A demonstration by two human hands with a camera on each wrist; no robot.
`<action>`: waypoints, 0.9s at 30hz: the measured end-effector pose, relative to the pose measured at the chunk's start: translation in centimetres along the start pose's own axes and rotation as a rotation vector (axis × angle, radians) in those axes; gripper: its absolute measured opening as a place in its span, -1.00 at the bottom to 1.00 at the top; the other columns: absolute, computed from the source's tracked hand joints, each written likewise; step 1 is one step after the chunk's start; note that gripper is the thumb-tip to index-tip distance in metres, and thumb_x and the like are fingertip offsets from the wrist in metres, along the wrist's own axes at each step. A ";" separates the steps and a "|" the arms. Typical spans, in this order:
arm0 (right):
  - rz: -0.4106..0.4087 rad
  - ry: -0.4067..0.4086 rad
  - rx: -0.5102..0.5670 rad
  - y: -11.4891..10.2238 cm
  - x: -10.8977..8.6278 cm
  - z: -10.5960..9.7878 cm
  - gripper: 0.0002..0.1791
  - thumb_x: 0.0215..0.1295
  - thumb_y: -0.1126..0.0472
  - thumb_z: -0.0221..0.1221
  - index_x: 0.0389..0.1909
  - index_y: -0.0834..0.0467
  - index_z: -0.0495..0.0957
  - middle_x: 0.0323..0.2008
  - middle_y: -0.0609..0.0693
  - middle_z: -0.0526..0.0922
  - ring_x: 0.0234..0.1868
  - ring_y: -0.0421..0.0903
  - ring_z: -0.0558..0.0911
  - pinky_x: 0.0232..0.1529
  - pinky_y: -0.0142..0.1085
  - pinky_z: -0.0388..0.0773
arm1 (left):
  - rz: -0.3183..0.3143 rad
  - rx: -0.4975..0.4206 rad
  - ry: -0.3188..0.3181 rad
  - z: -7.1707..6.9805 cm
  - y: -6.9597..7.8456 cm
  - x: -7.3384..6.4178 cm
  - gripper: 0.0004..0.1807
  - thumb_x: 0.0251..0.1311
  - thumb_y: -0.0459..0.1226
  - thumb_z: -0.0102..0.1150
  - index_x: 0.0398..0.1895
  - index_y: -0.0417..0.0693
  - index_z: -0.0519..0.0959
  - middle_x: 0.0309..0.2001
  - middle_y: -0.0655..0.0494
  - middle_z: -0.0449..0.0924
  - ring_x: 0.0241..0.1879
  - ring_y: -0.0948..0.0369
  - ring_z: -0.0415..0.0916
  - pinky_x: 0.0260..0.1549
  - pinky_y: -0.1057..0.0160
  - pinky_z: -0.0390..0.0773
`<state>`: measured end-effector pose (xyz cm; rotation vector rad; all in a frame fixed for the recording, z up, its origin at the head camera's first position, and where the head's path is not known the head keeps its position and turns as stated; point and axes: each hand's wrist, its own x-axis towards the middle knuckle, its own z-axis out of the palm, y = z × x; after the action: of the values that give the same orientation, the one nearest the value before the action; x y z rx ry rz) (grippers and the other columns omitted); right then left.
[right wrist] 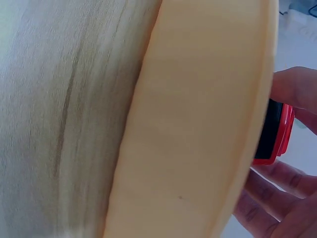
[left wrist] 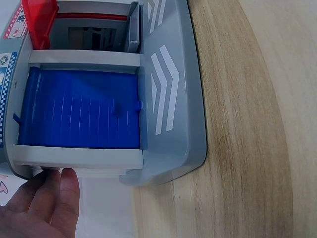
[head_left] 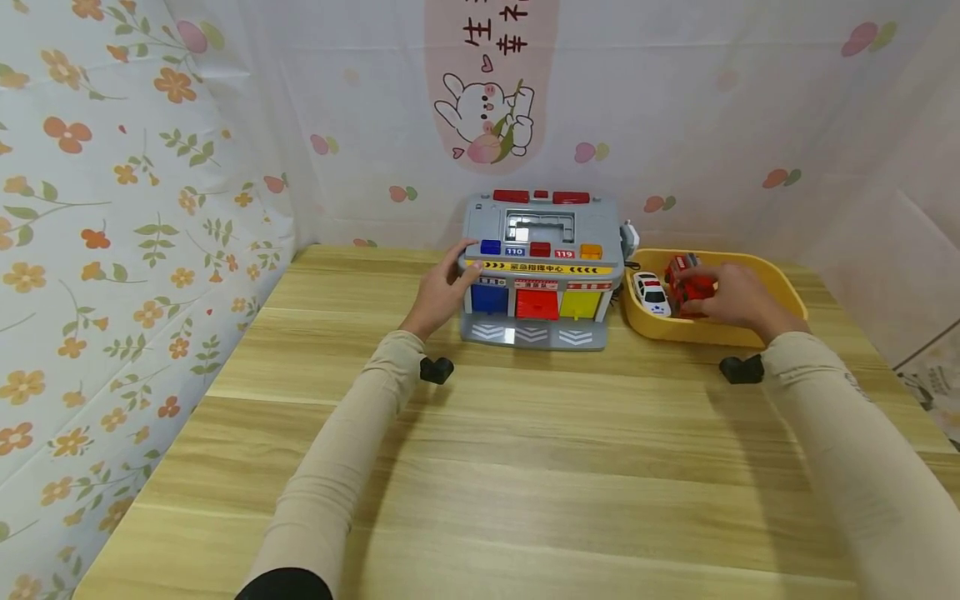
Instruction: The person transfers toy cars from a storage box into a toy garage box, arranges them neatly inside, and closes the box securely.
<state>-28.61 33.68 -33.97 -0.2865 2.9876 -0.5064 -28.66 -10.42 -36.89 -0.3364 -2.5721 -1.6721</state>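
Observation:
A grey toy garage (head_left: 540, 229) stands at the back of the table. My left hand (head_left: 440, 290) holds its left corner, thumb at the front edge and fingers against the side wall. In the left wrist view the blue door (left wrist: 84, 109) is down and the red door (left wrist: 39, 22) is swung up. To the right, my right hand (head_left: 738, 298) reaches into a yellow basket (head_left: 705, 332) and grips a red toy truck (head_left: 692, 287) between thumb and fingers. The basket wall hides part of the truck in the right wrist view.
A white toy police car (head_left: 651, 294) lies in the basket, left of the truck. A grey-white part (head_left: 629, 239) sticks out from the garage's right side. A patterned cloth (head_left: 360, 125) hangs behind the wooden table (head_left: 525, 467).

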 end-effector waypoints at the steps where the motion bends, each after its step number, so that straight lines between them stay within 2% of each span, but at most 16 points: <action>1: -0.002 0.003 -0.001 -0.1 -0.1 -0.1 -0.41 0.27 0.15 0.31 0.29 0.24 0.47 0.15 0.51 0.46 -0.01 0.34 0.44 0.01 0.17 0.57 | 0.001 0.001 0.002 0.0 0.0 0.0 -0.47 0.46 0.10 -0.01 0.46 0.42 0.28 0.36 -0.10 0.43 0.43 0.03 0.36 0.44 0.01 0.36; 7: -0.018 0.005 -0.018 -1.0 -0.6 -0.8 -0.41 0.25 0.15 0.32 0.28 0.24 0.47 0.10 0.49 0.51 -0.05 0.33 0.49 -0.05 0.14 0.63 | 0.010 0.006 0.010 -0.1 0.1 -0.1 -0.46 0.46 0.09 -0.01 0.46 0.39 0.29 0.33 -0.09 0.46 0.40 0.04 0.39 0.43 0.01 0.37; 13: -0.025 -0.001 -0.017 -1.8 -1.1 -1.2 -0.41 0.25 0.15 0.30 0.29 0.24 0.46 0.09 0.48 0.49 -0.05 0.33 0.48 -0.14 0.05 0.66 | 0.013 0.006 0.007 0.0 0.1 -0.1 -0.46 0.46 0.08 0.00 0.46 0.37 0.29 0.18 -0.13 0.50 0.29 0.03 0.45 0.40 0.00 0.40; 17: -0.037 0.011 -0.016 -2.4 -1.4 -1.5 -0.40 0.26 0.15 0.28 0.31 0.22 0.45 0.10 0.48 0.46 -0.04 0.34 0.46 -0.19 0.03 0.67 | 0.008 -0.001 0.004 0.0 0.1 -0.1 -0.46 0.46 0.08 -0.01 0.47 0.39 0.28 0.30 -0.12 0.47 0.38 0.03 0.40 0.43 0.01 0.37; 20: -0.041 0.025 -0.021 -2.9 -1.8 -1.6 -0.40 0.27 0.13 0.28 0.32 0.22 0.45 0.08 0.47 0.44 -0.01 0.34 0.42 -0.17 0.06 0.65 | 0.001 -0.008 0.001 0.0 0.0 -0.1 -0.46 0.46 0.09 -0.02 0.47 0.41 0.27 0.46 -0.05 0.34 0.48 0.03 0.30 0.46 0.01 0.33; 27: -0.031 0.049 -0.006 -4.3 -3.3 -1.5 -0.39 0.30 0.08 0.28 0.34 0.18 0.43 0.17 0.49 0.31 0.06 0.39 0.34 -0.03 0.23 0.60 | 0.000 -0.011 -0.005 0.0 -0.1 -0.1 -0.46 0.47 0.09 -0.02 0.47 0.41 0.26 0.51 -0.03 0.27 0.50 0.01 0.25 0.47 0.00 0.30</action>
<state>-24.90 30.85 -30.89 -0.3257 3.0366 -0.5155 -28.62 -10.45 -37.00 -0.3421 -2.5672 -1.6885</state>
